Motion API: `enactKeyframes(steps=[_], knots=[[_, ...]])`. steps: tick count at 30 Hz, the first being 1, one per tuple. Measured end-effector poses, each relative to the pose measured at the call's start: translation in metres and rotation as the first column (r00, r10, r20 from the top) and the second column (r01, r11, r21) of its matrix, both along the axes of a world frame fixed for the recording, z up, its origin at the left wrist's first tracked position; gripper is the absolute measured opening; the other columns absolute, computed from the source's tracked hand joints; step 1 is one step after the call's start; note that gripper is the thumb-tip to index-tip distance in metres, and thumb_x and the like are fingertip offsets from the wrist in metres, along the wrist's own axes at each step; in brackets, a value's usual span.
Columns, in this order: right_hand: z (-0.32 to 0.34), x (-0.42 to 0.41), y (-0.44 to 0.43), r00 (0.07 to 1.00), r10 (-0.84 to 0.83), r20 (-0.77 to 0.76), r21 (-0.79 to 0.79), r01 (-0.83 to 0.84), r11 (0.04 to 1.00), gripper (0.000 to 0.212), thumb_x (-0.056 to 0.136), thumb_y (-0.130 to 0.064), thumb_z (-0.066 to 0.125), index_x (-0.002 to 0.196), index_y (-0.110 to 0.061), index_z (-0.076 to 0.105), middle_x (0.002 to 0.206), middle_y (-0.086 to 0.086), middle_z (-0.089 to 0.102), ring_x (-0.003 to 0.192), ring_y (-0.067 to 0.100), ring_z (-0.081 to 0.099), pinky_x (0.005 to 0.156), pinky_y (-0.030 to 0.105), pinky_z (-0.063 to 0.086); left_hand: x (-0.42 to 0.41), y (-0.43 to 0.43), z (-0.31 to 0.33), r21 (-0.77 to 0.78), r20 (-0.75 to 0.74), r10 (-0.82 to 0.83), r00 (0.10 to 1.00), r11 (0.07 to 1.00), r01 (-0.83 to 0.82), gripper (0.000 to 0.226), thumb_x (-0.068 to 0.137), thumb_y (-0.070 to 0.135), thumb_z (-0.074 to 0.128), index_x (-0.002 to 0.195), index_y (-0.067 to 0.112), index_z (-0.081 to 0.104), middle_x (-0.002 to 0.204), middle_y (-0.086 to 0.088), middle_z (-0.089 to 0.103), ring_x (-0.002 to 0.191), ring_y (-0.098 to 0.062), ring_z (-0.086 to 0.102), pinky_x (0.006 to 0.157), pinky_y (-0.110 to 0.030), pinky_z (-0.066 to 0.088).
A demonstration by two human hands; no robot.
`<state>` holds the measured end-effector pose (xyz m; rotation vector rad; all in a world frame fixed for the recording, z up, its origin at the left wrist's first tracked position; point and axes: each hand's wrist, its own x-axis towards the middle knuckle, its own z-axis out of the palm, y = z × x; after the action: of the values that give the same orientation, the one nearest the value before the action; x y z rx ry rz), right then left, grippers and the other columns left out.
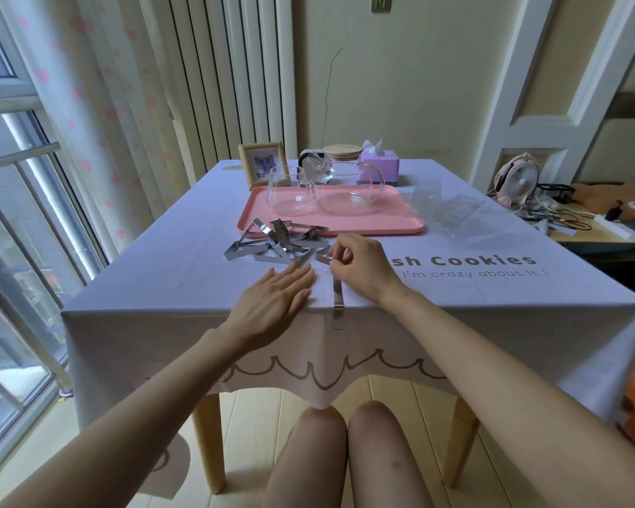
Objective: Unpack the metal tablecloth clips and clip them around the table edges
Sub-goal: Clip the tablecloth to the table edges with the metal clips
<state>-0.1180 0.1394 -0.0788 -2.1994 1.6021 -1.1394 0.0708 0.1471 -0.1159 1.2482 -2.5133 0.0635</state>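
Observation:
A metal clip [337,295] sits over the near table edge, one arm lying on the lilac tablecloth [455,287] and its end hanging down the front. My right hand [360,267] pinches the far end of this clip with curled fingers. My left hand [277,293] lies flat on the cloth just left of the clip, fingers straight. A pile of several loose metal clips [275,242] lies on the cloth beyond my hands, in front of the pink tray.
A pink tray [393,223] holds a glass cup [288,190] and a glass teapot [345,188]. Empty clear packaging [444,207] lies to its right. A photo frame [263,165] and tissue box [380,163] stand at the far edge. A side table with a fan [517,179] stands right.

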Motion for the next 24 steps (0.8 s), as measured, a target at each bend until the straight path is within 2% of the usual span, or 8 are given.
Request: enactKeyframes(steps=[1, 3, 6, 8, 12, 19, 22, 24], knots=[[0.002, 0.006, 0.004, 0.999, 0.026, 0.042, -0.018, -0.025, 1.0, 0.014, 0.075, 0.0, 0.06, 0.068, -0.009, 0.052, 0.077, 0.004, 0.057, 0.06, 0.01, 0.046, 0.057, 0.011, 0.036, 0.003, 0.0, -0.002, 0.003, 0.034, -0.004, 0.999, 1.0, 0.004, 0.088, 0.08, 0.065, -0.017, 0.147, 0.023, 0.021, 0.154, 0.007, 0.018, 0.143, -0.007, 0.01, 0.117, -0.03, 0.004], [0.007, 0.018, 0.011, 0.991, 0.067, 0.112, -0.055, -0.061, 0.997, 0.012, 0.076, 0.004, 0.059, 0.069, -0.004, 0.052, 0.07, 0.006, 0.055, 0.06, 0.015, 0.046, 0.053, 0.01, 0.037, 0.009, 0.003, -0.005, -0.012, 0.048, 0.003, 0.999, 1.0, -0.003, 0.088, 0.079, 0.063, -0.022, 0.148, 0.025, 0.019, 0.154, 0.007, 0.017, 0.143, -0.007, 0.011, 0.115, -0.027, 0.001], [0.01, 0.039, 0.018, 0.974, 0.126, 0.188, -0.068, -0.115, 0.991, 0.011, 0.079, 0.002, 0.06, 0.074, -0.003, 0.051, 0.068, 0.006, 0.053, 0.063, 0.021, 0.051, 0.058, 0.029, 0.048, 0.019, 0.007, -0.006, -0.02, 0.042, 0.034, 0.999, 0.999, -0.033, 0.09, 0.079, 0.063, -0.023, 0.148, 0.025, 0.02, 0.154, 0.007, 0.019, 0.143, -0.008, 0.014, 0.114, -0.026, 0.001], [0.01, 0.051, 0.02, 0.961, 0.171, 0.217, -0.059, -0.162, 0.985, 0.017, 0.08, -0.002, 0.064, 0.075, -0.005, 0.048, 0.068, 0.004, 0.052, 0.063, 0.02, 0.05, 0.06, 0.03, 0.047, 0.03, 0.005, -0.006, -0.005, 0.06, 0.085, 0.995, 0.996, -0.085, 0.094, 0.076, 0.065, -0.024, 0.148, 0.023, 0.019, 0.155, 0.006, 0.018, 0.144, -0.008, 0.013, 0.115, -0.027, 0.002], [0.01, 0.07, 0.024, 0.959, 0.195, 0.207, -0.04, -0.191, 0.981, 0.029, 0.08, -0.011, 0.071, 0.074, -0.009, 0.043, 0.063, -0.005, 0.042, 0.057, 0.009, 0.039, 0.057, 0.023, 0.041, 0.053, -0.004, 0.001, 0.039, 0.129, 0.256, 0.958, 0.964, -0.262, 0.089, 0.075, 0.058, -0.011, 0.148, 0.017, 0.02, 0.157, -0.001, 0.015, 0.145, -0.015, 0.012, 0.114, -0.039, 0.012], [0.006, 0.089, 0.021, 0.94, 0.189, 0.284, -0.004, -0.196, 0.981, 0.009, 0.085, -0.007, 0.065, 0.09, -0.007, 0.057, 0.073, -0.008, 0.051, 0.068, 0.009, 0.051, 0.074, 0.041, 0.054, 0.095, -0.036, 0.013, 0.231, 0.2, 0.413, 0.889, 0.862, -0.452, 0.059, 0.099, 0.045, 0.018, 0.15, 0.015, 0.009, 0.158, -0.001, 0.002, 0.145, -0.015, 0.003, 0.117, -0.045, 0.001], [0.006, 0.096, 0.02, 0.934, 0.194, 0.301, -0.024, -0.196, 0.98, 0.008, 0.083, -0.005, 0.066, 0.088, 0.0, 0.062, 0.082, 0.005, 0.061, 0.076, 0.023, 0.059, 0.075, 0.045, 0.054, 0.118, -0.041, 0.013, 0.245, 0.17, 0.476, 0.863, 0.828, -0.504, 0.058, 0.1, 0.043, 0.018, 0.15, 0.015, 0.009, 0.158, 0.0, 0.002, 0.145, -0.014, 0.002, 0.117, -0.043, 0.0], [0.006, 0.103, 0.02, 0.916, 0.215, 0.34, -0.003, -0.227, 0.974, 0.011, 0.081, -0.004, 0.069, 0.085, 0.003, 0.062, 0.084, 0.013, 0.063, 0.078, 0.029, 0.062, 0.073, 0.038, 0.056, 0.136, -0.041, 0.012, 0.253, 0.168, 0.506, 0.846, 0.807, -0.533, 0.059, 0.1, 0.044, 0.017, 0.15, 0.015, 0.008, 0.158, 0.0, 0.002, 0.145, -0.014, 0.001, 0.117, -0.042, 0.0]])
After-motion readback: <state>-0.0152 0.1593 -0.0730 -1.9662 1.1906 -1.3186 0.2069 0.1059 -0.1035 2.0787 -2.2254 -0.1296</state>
